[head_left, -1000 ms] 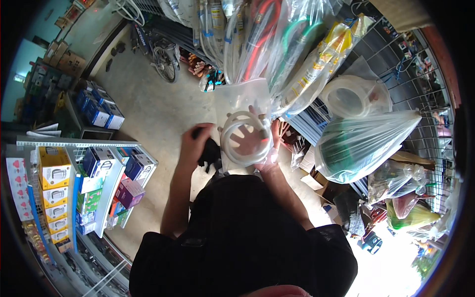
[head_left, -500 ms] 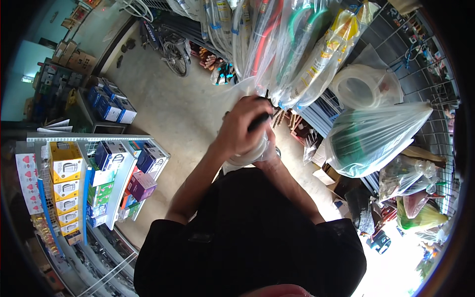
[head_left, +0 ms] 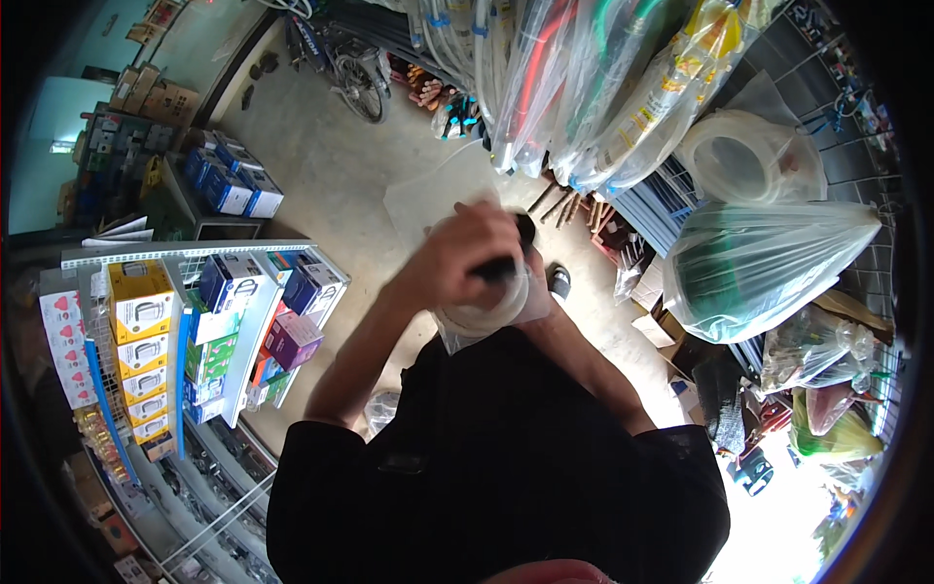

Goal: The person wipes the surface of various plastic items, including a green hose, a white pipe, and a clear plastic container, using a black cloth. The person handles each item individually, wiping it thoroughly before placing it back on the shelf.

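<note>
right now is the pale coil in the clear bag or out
Apparently in: the bag shows above and below the coil.

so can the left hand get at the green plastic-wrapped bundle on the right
Probably not directly: the left hand is over the bagged coil, holding a dark object, and the right hand sits between it and the wrapped bundle.

I register smooth, translucent plastic on the held bag (head_left: pixel 413 200) and milky coil (head_left: pixel 486 316); glossy clear film over the green bundle (head_left: pixel 764 277); printed card on the yellow cartons (head_left: pixel 141 321); matt black cloth on the shirt (head_left: pixel 506 467); dull, smooth floor (head_left: pixel 321 195).
</note>
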Demonstrator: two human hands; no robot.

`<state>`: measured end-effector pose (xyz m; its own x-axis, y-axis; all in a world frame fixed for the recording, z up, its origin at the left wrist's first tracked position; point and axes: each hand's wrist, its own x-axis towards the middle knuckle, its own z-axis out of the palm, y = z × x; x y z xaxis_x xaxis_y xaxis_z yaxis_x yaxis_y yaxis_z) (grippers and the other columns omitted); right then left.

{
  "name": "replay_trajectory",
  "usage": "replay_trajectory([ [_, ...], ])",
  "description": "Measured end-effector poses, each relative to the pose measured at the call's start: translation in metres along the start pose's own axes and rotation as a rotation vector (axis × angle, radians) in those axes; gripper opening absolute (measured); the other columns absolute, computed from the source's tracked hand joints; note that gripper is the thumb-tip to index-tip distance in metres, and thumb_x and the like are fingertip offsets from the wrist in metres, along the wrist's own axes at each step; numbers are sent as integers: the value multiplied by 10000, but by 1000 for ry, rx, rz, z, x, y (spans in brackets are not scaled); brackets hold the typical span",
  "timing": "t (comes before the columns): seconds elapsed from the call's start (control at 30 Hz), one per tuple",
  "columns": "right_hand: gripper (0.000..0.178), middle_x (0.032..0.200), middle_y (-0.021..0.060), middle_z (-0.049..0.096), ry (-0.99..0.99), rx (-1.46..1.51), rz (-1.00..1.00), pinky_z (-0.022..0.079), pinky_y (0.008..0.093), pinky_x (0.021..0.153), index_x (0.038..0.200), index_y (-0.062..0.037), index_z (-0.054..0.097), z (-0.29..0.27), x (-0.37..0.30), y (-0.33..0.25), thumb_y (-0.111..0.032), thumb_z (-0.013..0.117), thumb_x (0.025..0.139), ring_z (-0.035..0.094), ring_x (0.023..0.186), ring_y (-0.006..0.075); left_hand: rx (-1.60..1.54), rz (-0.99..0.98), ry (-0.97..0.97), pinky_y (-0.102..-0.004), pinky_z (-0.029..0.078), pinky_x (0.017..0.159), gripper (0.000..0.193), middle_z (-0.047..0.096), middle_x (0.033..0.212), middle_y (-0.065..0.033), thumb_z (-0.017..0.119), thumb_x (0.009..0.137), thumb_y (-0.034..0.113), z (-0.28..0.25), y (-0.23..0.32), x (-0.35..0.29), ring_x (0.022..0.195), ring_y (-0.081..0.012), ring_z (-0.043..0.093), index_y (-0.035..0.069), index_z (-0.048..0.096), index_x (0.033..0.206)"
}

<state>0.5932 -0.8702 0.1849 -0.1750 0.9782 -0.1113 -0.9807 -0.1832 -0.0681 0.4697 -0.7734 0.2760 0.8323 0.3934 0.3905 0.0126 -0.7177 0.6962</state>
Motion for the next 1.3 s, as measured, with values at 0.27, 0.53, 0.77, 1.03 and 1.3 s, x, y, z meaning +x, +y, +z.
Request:
replay_trajectory([
  [0.27, 658, 1444, 109, 563, -73, 165, 241, 483, 634, 1027, 1465, -160, 530, -27, 9, -7, -627, 538, 1002, 556, 1310, 347, -1, -157, 185, -521, 397, 1224, 462, 666, 1224, -129, 554, 696, -162, -5, 11, -1, 1326, -352, 613, 33, 691, 1092],
  [0.53, 712, 1484, 146, 549, 1, -52, 303, 499, 584, 1037, 1573, -166, 443, 43, -4, -27, -408, 561, 915, 580, 1256, 328, 68, -276, 262, -463, 405, 1213, 585, 663, 1381, -138, 522, 708, -175, -48, -19, -2, 1458, -343, 518, 8, 703, 1234],
  [0.77, 655, 1408, 153, 611, 14, 109, 293, 453, 608, 1094, 1441, -86, 535, -13, -11, -42, -345, 551, 840, 578, 1293, 377, -47, -257, -55, -452, 423, 1213, 659, 604, 1479, -118, 595, 786, -76, -32, 0, 9, 1453, -330, 513, 88, 640, 1423],
  [1.03, 643, 1366, 201, 591, 203, -15, 370, 500, 576, 1085, 1406, -31, 507, -8, -24, -53, -231, 545, 796, 605, 1251, 398, -43, -191, -149, -410, 441, 1214, 717, 612, 1498, -62, 609, 716, -135, -32, -1, 23, 1470, -293, 503, 118, 681, 1383],
  [1.3, 849, 1509, 233, 513, 244, 46, 513, 506, 606, 1052, 1566, -78, 411, -68, -23, -45, -280, 592, 762, 587, 1266, 438, -150, -216, -144, -417, 407, 1225, 695, 633, 1462, -116, 520, 733, -171, -37, -21, 2, 1469, -325, 504, 61, 693, 1365],
])
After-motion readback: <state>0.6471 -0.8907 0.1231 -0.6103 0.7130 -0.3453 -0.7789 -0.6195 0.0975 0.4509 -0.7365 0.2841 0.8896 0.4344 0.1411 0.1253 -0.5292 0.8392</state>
